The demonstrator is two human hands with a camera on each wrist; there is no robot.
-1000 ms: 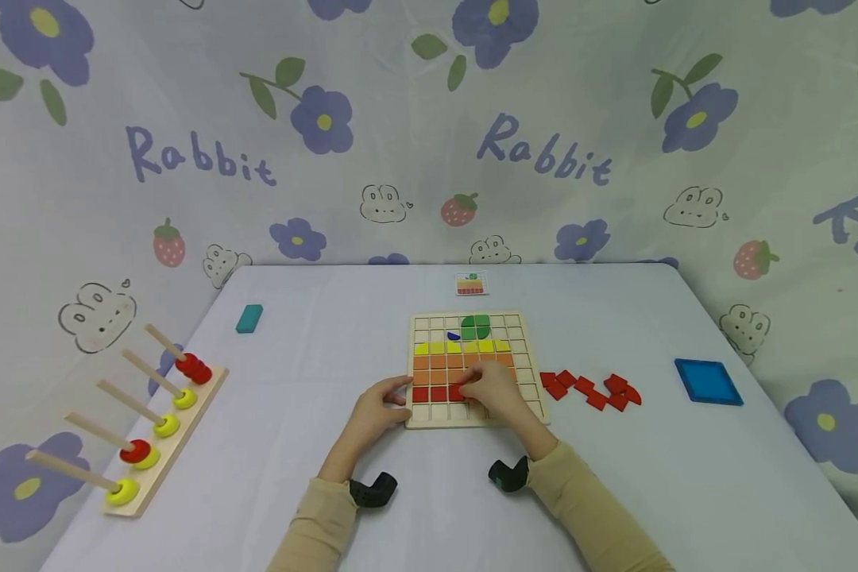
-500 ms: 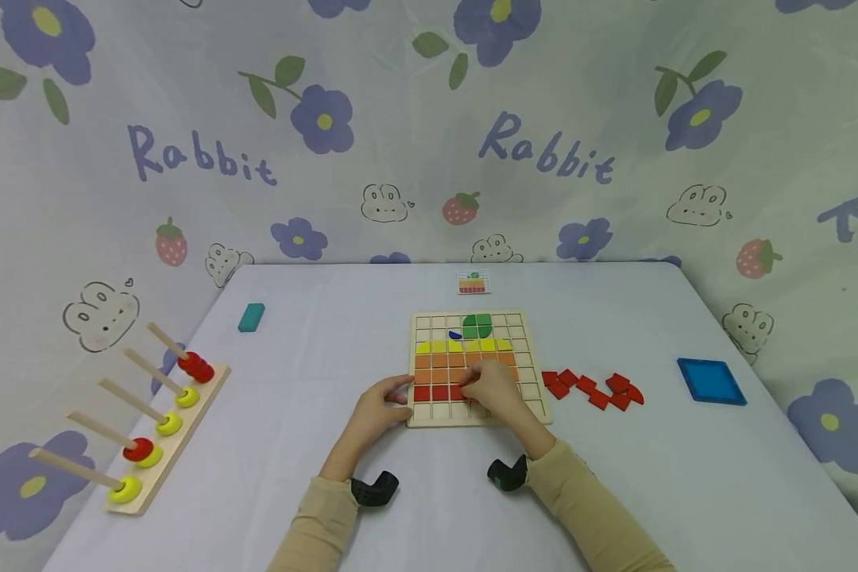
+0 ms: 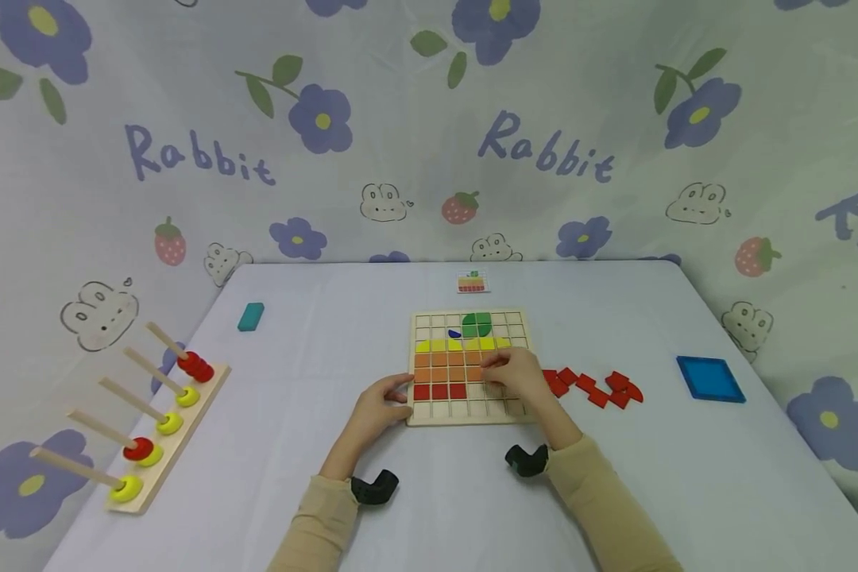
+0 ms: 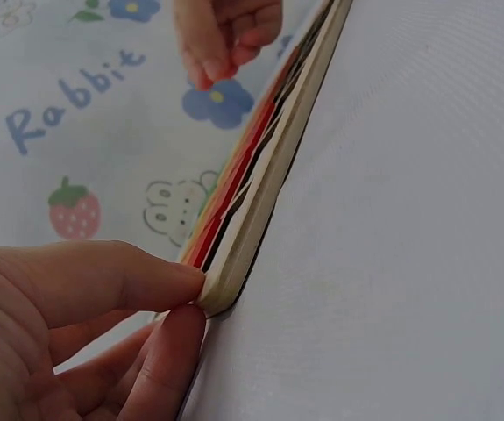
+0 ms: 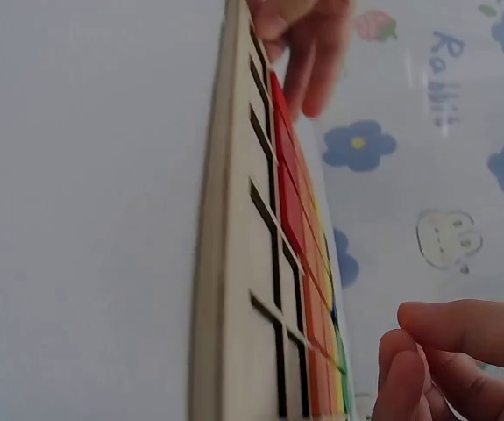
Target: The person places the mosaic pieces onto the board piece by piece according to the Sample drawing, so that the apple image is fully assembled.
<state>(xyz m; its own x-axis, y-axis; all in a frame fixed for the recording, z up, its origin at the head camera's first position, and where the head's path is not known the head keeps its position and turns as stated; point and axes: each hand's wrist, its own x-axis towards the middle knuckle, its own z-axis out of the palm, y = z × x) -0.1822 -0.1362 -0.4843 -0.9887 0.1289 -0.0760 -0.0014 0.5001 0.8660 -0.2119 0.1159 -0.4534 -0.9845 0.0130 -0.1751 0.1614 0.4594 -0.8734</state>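
Note:
A wooden grid board [image 3: 449,411] lies on the table, holding rows of red, orange and yellow tiles, green pieces and a small blue piece. My left hand [image 3: 373,411] grips its near left corner; in the left wrist view the thumb [image 4: 138,279] and a finger pinch the frame. Three red tiles [image 3: 439,392] sit side by side in the lower row. My right hand [image 3: 518,375] hovers over the board's right part, fingers loosely bent. Nothing shows between its fingertips in the right wrist view, where the hand [image 5: 471,360] appears beside the board.
Loose red tiles [image 3: 597,397] lie right of the board, with a blue tray [image 3: 711,380] farther right. A picture card [image 3: 473,282] is behind the board. At left stand a peg rack with rings [image 3: 179,453] and a teal block [image 3: 251,317].
My right hand has lifted off the third red tile and moved right, leaving that tile in its cell. My left hand stays at the board's corner.

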